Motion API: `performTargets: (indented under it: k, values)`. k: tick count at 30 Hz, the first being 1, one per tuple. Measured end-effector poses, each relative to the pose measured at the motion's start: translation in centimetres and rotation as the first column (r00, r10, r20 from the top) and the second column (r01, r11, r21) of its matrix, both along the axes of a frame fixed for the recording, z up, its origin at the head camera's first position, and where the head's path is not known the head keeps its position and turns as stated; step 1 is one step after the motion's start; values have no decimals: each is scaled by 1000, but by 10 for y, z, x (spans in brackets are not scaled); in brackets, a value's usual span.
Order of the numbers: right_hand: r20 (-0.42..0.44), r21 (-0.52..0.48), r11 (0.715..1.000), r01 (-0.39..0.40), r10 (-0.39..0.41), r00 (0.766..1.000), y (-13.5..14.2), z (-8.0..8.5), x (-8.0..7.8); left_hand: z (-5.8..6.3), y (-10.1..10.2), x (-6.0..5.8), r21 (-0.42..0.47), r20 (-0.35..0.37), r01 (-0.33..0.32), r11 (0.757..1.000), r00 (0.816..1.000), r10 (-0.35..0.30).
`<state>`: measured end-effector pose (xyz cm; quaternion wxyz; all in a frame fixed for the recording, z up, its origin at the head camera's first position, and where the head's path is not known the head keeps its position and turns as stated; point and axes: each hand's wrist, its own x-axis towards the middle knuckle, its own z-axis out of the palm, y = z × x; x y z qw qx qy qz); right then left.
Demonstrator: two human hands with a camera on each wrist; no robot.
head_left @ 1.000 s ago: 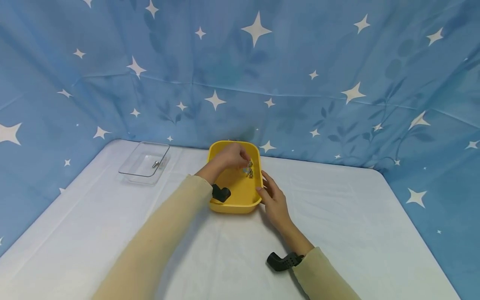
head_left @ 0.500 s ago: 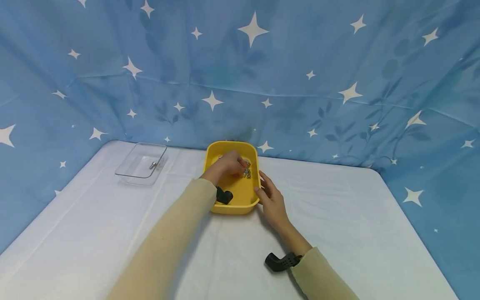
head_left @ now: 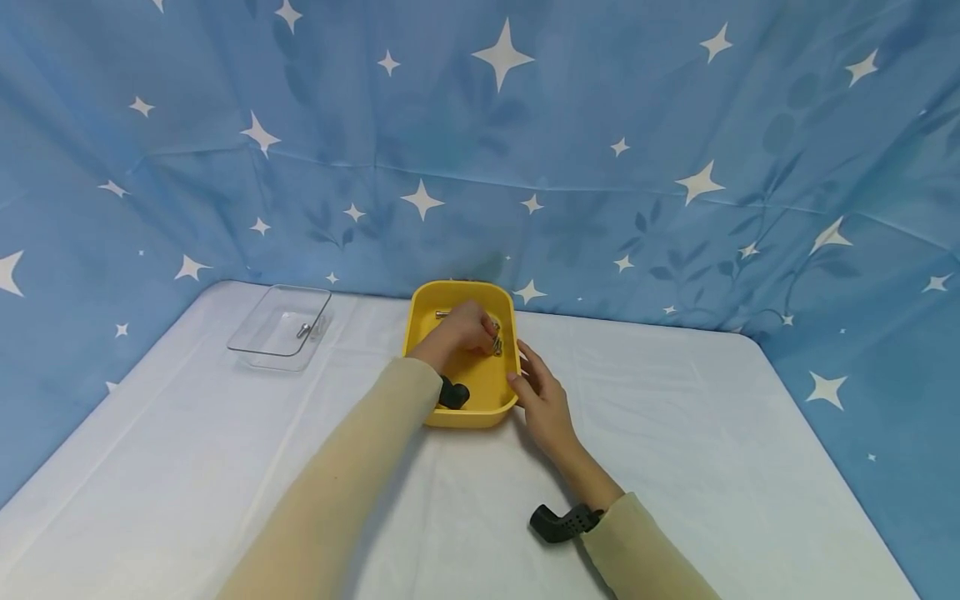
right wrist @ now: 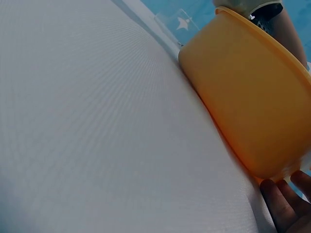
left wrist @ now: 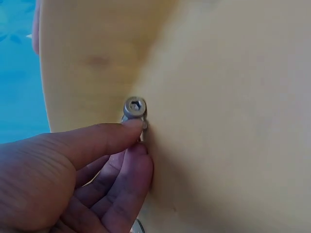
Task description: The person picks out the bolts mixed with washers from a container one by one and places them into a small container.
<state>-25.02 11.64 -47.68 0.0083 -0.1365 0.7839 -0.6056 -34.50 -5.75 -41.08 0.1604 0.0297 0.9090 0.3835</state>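
Note:
In the head view my left hand [head_left: 467, 329] reaches down into the yellow tray [head_left: 480, 396]. The left wrist view shows its thumb and fingertips pinching a silver hex socket bolt [left wrist: 134, 107], head towards the camera. More metal pieces [head_left: 498, 345] lie by the fingertips at the tray's right side, partly hidden. Another bolt [head_left: 442, 315] lies near the back left of the tray. My right hand [head_left: 546, 404] rests against the tray's right side, thumb at the rim. In the right wrist view its extended fingers [right wrist: 278, 204] touch the tray's outer wall.
A clear plastic container [head_left: 262, 348] stands at the back left of the white-covered table [head_left: 675, 450], with a metal bolt [head_left: 303, 330] in it. Behind the table hangs a blue star-patterned curtain [head_left: 600, 100].
My left hand has lowered slightly into the tray, to the metal pieces on its right side. The back-left bolt has come into view. My right hand keeps its place at the tray.

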Motion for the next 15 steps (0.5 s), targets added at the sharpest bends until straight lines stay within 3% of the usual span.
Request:
performTargets:
  k: [15]
  values:
    - [18, -10, 1000, 2, -2, 1000, 0, 1, 1, -6, 6, -9, -39, -7, 30, 999, 1000, -30]
